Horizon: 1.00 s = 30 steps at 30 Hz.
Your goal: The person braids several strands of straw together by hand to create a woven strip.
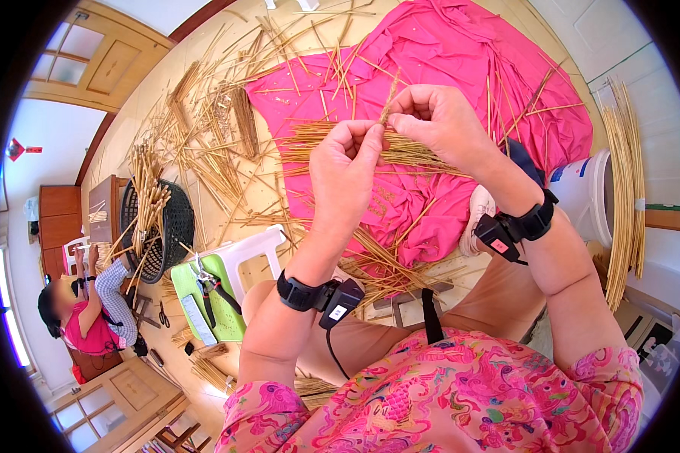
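Observation:
My left hand [345,158] pinches the lower end of a thin, rough dried stalk [391,101] between thumb and forefinger. Close against it, the thumb and bent fingers of my right hand [439,119] grip the same stalk from the other side. Its tip points up and away from me, free of both hands. Below the hands a thick bundle of straight straw stalks [317,141] lies across a crumpled pink cloth [447,45]. More loose stalks [382,260] lie nearer my feet, partly hidden by my left forearm.
Left of my knees, a white stool [263,249] bears a green board [226,323] with pruning shears [205,280] and a ruler [198,320]. Beyond stands a dark basket [178,226] of stalks, near a seated person [88,317]. At right are a white bucket [581,195] and upright stalks [626,198].

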Tool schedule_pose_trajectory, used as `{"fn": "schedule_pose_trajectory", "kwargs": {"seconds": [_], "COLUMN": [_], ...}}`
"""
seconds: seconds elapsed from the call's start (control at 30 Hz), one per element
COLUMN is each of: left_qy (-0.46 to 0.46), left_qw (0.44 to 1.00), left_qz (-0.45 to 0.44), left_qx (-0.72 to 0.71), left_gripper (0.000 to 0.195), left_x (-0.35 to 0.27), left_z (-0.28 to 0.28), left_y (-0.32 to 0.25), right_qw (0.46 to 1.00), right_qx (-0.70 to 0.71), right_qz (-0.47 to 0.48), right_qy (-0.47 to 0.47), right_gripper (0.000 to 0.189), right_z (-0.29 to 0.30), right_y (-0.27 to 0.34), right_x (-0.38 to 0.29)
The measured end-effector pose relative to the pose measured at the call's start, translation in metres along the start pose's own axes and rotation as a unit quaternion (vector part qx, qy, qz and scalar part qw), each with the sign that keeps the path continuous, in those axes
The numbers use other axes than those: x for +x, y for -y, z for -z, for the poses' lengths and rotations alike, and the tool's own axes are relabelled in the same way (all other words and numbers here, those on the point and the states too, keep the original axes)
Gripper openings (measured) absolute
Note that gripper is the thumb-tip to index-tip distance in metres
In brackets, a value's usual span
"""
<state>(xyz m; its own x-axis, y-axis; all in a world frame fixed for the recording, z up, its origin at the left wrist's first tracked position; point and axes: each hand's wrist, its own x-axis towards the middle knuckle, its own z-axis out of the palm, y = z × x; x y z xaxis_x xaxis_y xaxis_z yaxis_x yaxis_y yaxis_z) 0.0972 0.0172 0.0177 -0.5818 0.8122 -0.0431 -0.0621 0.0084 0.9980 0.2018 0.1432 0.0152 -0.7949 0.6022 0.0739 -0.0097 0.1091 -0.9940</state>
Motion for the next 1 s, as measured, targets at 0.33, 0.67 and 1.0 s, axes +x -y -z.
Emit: {"fn": "schedule_pose_trajectory", "kwargs": {"seconds": [0.33,0.67,1.0], "left_qy": [0.009,0.001,0.0], "left_qw": [0.999,1.0,1.0], "left_qz": [0.029,0.022,0.019], "left_qx": [0.009,-0.02,0.001], "left_gripper": [0.012,0.011,0.011], "left_x": [-0.001,-0.001,-0.001], "left_z": [-0.001,0.005,0.002], "left_y": [0.002,0.002,0.002], "right_qw": [0.934,0.996,0.996], "right_qx": [-0.294,-0.059,-0.075], "right_qz": [0.156,-0.012,0.037], "right_qy": [-0.129,0.063,0.024], "right_gripper": [0.012,0.011,0.009], "right_z": [-0.004,0.012,0.002], "right_y": [0.0,0.006,0.006], "right_x": [-0.001,0.003,0.001]}}
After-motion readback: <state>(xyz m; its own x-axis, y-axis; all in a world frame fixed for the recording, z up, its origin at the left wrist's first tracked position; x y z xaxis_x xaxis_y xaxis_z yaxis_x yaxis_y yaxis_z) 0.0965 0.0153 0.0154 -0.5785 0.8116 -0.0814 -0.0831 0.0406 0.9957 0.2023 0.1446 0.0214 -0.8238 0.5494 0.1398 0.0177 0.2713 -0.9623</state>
